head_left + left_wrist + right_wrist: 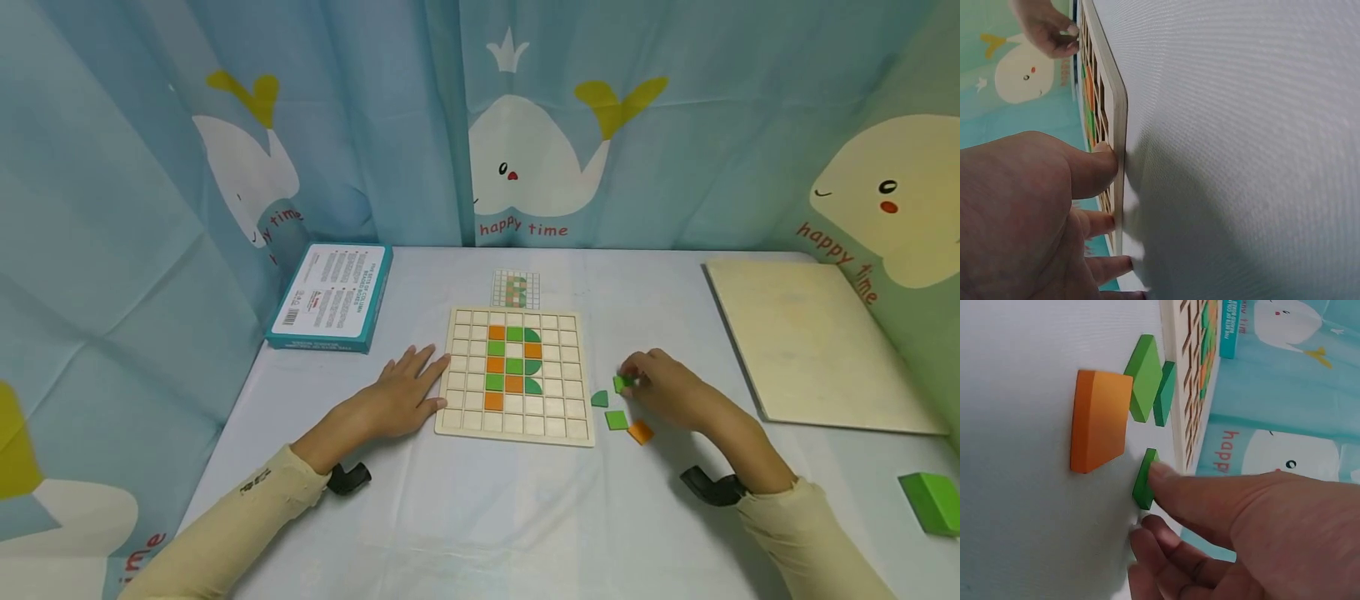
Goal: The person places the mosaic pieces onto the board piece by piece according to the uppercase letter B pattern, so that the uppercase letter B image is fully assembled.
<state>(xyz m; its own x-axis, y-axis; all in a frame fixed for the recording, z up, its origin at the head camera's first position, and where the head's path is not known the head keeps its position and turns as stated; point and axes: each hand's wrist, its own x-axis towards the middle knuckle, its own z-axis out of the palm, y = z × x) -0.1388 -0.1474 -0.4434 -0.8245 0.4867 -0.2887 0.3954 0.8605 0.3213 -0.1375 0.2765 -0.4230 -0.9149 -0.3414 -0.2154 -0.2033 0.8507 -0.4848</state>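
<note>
My right hand (663, 387) pinches a small green tile (1145, 481) at the right of a wooden grid board (517, 438), thumb on its face and fingertips by its lower end. Close by lie a dark green quarter-round tile (600, 399), a light green square tile (617, 420) and an orange square tile (641, 432). In the board's cells, orange, light green and dark green rounded tiles form a letter-like figure. Fingers spread, my left hand (401, 396) rests at the board's left edge, with thumb and fingertips touching the rim in the left wrist view.
Behind the board lies a small pattern card (530, 292) with a similar coloured figure. A teal and white box (330, 292) sits at the back left. At the right are a large pale wooden panel (825, 342) and a green block (930, 502). Printed curtains surround the table.
</note>
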